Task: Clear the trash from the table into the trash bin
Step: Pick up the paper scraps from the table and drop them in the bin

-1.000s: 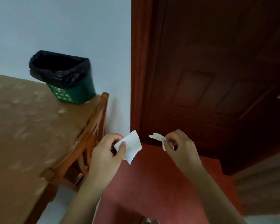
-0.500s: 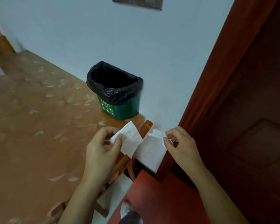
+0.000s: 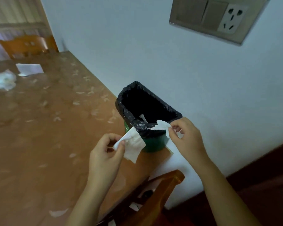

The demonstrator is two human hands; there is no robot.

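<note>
A small green trash bin [image 3: 153,143] lined with a black bag stands at the table's near right corner against the wall, with something pale inside. My left hand [image 3: 104,154] pinches a flat white tissue piece [image 3: 132,144] in front of the bin's near left side. My right hand [image 3: 185,136] pinches a smaller torn white tissue scrap [image 3: 161,125] right over the bin's near rim. More trash lies far left on the table: a crumpled white wad [image 3: 3,80] and a flat white paper [image 3: 29,68].
The table [image 3: 39,136] wears a brown cloth with pale leaf marks. A wooden chair back [image 3: 155,198] sits at the table's near edge below my hands, another chair [image 3: 23,44] at the far end. A switch and socket plate [image 3: 217,18] hangs on the wall.
My view has swung left and up from the door toward the table. Both hands, still holding the tissue pieces, have come up to the bin, and the right scrap now hangs over its rim.
</note>
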